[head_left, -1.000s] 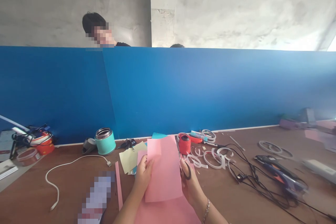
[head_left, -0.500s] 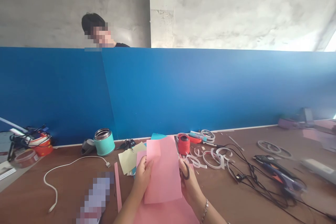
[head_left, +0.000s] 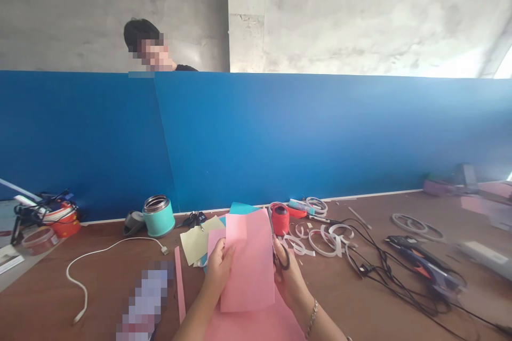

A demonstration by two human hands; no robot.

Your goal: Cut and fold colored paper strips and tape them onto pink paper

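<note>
My left hand (head_left: 219,265) grips the left edge of a pink sheet of paper (head_left: 248,272), thumb over its front. At the sheet's right edge, my right hand (head_left: 288,275) is closed on a pair of scissors (head_left: 284,257) with dark handles. The blades point away from me along that edge and are mostly hidden, so how far apart they are I cannot tell. Under both hands a larger pink sheet (head_left: 256,327) lies on the table. A narrow pink strip (head_left: 180,283) rests to the left of my left forearm.
Behind the sheet lie pale yellow paper (head_left: 196,244), a red spool (head_left: 280,219) and white curled strips (head_left: 298,245). A turquoise container (head_left: 159,217) and white cable (head_left: 102,248) are left. Right are black cords (head_left: 386,272) and a glue gun (head_left: 430,272). A person (head_left: 142,37) shows above the blue partition (head_left: 256,133).
The held pink sheet has shifted and turned slightly, its top edge moving a little to the right. My right hand and the scissors have moved only slightly.
</note>
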